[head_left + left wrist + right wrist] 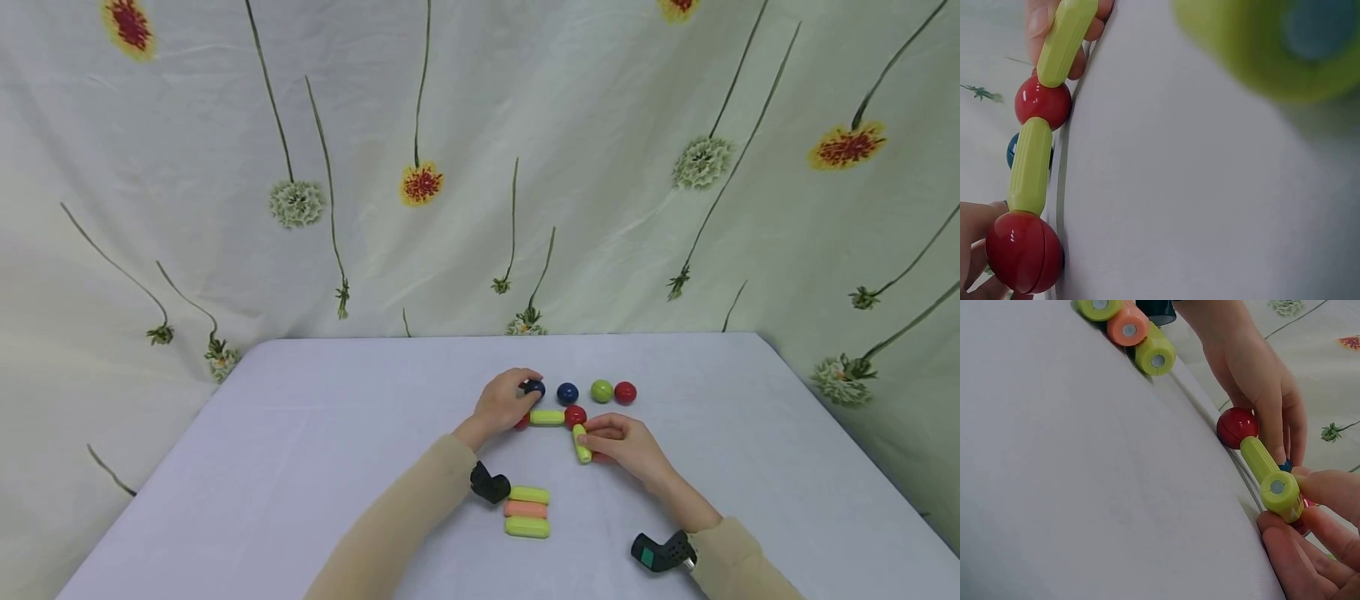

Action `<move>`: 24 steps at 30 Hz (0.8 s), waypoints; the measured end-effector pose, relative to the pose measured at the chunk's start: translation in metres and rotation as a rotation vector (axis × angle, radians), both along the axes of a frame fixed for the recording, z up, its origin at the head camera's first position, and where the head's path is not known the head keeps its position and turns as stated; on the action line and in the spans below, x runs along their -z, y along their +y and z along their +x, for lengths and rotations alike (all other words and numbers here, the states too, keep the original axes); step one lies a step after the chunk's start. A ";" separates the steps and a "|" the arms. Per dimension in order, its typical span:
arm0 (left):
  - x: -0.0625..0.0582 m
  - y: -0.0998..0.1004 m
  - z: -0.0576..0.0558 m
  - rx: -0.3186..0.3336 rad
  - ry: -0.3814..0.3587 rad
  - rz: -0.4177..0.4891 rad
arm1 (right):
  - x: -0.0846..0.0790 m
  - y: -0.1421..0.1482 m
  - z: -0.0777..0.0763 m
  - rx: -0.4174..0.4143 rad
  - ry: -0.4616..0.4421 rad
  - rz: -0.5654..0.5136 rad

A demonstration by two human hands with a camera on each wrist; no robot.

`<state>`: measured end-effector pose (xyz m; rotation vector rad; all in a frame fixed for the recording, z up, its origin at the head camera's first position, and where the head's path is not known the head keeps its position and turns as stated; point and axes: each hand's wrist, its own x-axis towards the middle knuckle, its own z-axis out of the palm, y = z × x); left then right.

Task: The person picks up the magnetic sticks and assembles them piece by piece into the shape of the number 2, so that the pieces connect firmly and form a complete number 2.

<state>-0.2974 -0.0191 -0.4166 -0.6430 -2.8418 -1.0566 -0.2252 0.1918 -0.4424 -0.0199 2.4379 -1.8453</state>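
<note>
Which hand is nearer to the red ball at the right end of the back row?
Right. The right hand is in front of that red ball, pinching a lime stick; the left hand is farther off, to the left, holding a blue ball.

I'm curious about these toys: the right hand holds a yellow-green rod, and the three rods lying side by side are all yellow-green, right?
Not quite: the middle rod of those three is orange, as the head view shows; the outer two are yellow-green. The right hand does hold a yellow-green rod.
</note>
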 end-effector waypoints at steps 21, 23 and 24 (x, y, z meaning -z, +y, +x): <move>-0.010 0.003 0.036 0.153 0.107 0.205 | -0.004 0.000 0.003 -0.012 0.021 0.029; -0.011 0.004 0.041 0.179 0.101 0.232 | -0.004 0.000 0.003 -0.021 0.028 0.029; -0.011 0.004 0.044 0.190 0.097 0.245 | -0.004 0.000 0.004 -0.028 0.032 0.030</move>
